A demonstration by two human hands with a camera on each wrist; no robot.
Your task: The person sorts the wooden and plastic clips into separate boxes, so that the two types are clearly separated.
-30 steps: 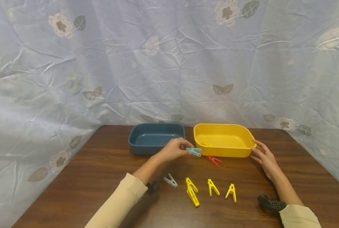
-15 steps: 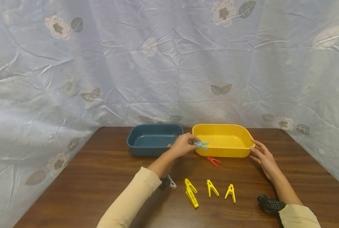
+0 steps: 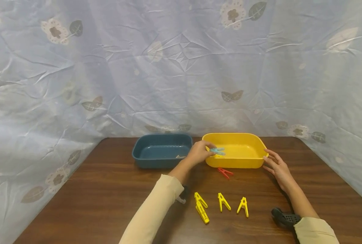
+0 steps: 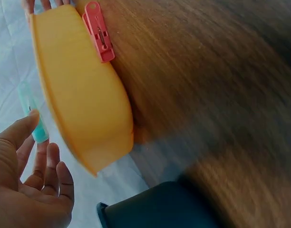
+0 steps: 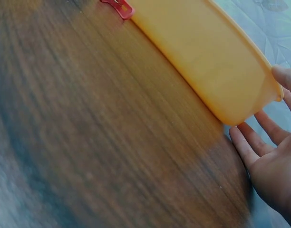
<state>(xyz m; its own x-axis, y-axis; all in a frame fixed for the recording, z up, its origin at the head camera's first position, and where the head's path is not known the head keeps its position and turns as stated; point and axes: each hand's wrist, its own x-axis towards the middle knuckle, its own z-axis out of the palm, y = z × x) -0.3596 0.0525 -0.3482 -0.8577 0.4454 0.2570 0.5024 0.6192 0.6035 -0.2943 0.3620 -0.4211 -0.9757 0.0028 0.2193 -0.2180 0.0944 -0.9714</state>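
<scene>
My left hand (image 3: pixel 199 152) pinches a light blue clothespin (image 3: pixel 218 151) between thumb and fingers, over the left end of the yellow bin (image 3: pixel 234 163). In the left wrist view the clothespin (image 4: pixel 40 132) is beside the bin's rim. A yellow clothespin (image 3: pixel 219 156) lies inside the bin, below the blue one. My right hand (image 3: pixel 280 171) touches the bin's right end with fairly straight, spread fingers; the right wrist view shows the thumb at the rim and fingertips near the lower wall (image 5: pixel 236 107). A red clothespin (image 3: pixel 225 173) lies against the bin's front.
A dark blue bin (image 3: pixel 161 164) stands left of the yellow one, with a small pale item (image 3: pixel 179 157) inside. Several yellow clothespins (image 3: pixel 224 202) lie nearer on the wooden table (image 3: pixel 107 189). A grey clothespin (image 3: pixel 181 200) is partly hidden under my left forearm.
My left hand has carried the light blue clothespin rightward and away from me, from before the bin's front rim to over its left end. My right hand stays at the bin's right end.
</scene>
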